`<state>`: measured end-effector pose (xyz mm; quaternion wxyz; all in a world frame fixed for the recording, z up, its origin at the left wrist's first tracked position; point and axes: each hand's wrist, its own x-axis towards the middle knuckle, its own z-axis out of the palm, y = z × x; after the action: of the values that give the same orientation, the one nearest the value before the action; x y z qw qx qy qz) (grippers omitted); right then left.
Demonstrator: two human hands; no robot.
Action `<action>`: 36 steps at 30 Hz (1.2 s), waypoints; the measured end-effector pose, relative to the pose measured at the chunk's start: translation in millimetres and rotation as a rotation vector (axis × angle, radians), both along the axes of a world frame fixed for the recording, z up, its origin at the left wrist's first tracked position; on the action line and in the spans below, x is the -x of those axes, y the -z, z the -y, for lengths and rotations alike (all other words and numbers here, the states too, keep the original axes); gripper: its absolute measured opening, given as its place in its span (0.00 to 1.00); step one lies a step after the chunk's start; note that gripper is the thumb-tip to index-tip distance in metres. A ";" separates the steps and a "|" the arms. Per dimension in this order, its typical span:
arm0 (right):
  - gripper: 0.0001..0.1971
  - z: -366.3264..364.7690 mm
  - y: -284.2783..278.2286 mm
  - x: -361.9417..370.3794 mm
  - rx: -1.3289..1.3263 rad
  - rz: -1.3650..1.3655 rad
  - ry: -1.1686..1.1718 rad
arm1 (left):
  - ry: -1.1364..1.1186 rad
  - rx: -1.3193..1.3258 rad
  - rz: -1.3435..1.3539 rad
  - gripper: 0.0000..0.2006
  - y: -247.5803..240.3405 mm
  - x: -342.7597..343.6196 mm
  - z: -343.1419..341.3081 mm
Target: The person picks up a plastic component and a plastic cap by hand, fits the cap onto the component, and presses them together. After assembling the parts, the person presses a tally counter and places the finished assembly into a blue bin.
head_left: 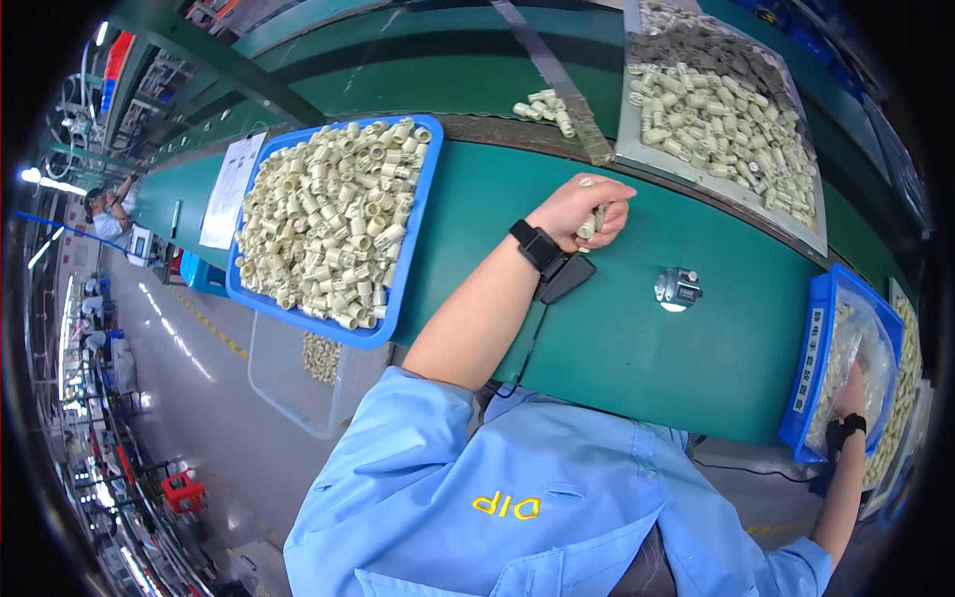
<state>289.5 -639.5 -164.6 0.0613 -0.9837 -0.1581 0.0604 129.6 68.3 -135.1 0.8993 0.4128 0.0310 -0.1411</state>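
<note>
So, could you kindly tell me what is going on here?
Someone at a green bench has the left hand closed around a few small cream parts. The right hand is down in a blue bin with clear plastic inside; whether it holds anything is unclear. A blue tray heaped with similar parts stands at the left, and a small grey device sits on the bench.

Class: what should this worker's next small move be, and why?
Probably lift the right hand out of the blue bin and bring it toward the left hand: the right reaches into the bin, while the left grips beige parts.
</note>
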 end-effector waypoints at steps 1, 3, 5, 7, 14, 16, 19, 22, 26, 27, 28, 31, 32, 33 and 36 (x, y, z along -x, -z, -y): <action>0.34 2.7 0.3 -1.6 -0.013 -0.014 0.029 | 0.003 0.006 0.006 0.19 0.1 0.0 -0.3; 0.33 7.9 -0.6 -3.0 0.001 -0.032 0.022 | -0.006 -0.018 -0.002 0.19 -3.8 0.9 -0.2; 0.31 11.2 -4.9 -7.6 0.044 -0.060 0.042 | 0.011 -0.052 -0.009 0.20 -8.7 0.8 0.6; 0.31 4.9 -8.7 -9.6 -0.045 -0.112 0.065 | -0.003 -0.055 -0.013 0.20 -8.3 2.4 -1.0; 0.31 -7.0 -35.0 18.8 0.199 -0.015 0.126 | 0.071 0.119 -0.017 0.15 3.5 -7.2 -1.0; 0.30 -33.8 -46.6 28.6 0.144 0.006 0.111 | 0.091 0.097 0.004 0.17 6.6 -8.3 -0.8; 0.32 -105.2 -90.7 38.0 0.052 -0.157 0.127 | 0.056 0.033 0.007 0.21 10.1 -1.5 -6.8; 0.29 -96.9 -93.3 47.4 -0.125 -0.160 0.152 | 0.053 0.032 0.017 0.22 10.9 -3.9 -7.6; 0.28 -91.1 -100.4 50.5 -0.222 -0.164 0.237 | 0.093 -0.003 0.066 0.23 12.9 -5.5 -10.0; 0.27 -85.6 -99.4 50.2 -0.245 -0.134 0.212 | 0.100 -0.017 0.081 0.23 13.8 -6.6 -9.9; 0.27 -86.6 -101.4 50.0 -0.244 -0.131 0.220 | 0.108 -0.015 0.084 0.23 14.0 -6.2 -10.7; 0.20 -90.1 -111.0 50.0 -0.494 -0.385 0.341 | 0.095 -0.015 0.079 0.23 13.0 -6.2 -10.9; 0.20 -89.5 -110.7 49.6 -0.494 -0.382 0.346 | 0.100 -0.013 0.081 0.23 12.6 -5.8 -10.8; 0.19 -87.9 -109.0 48.9 -0.540 -0.380 0.340 | 0.097 -0.020 0.084 0.23 12.2 -5.6 -10.5; 0.16 -84.7 -107.7 43.5 -0.632 -0.370 0.334 | 0.097 -0.033 0.092 0.23 12.0 -6.1 -9.5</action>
<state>246.0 -554.9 -56.9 0.3972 -0.9011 0.0067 0.1741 135.7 77.8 -147.1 0.8850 0.4346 -0.0283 -0.1648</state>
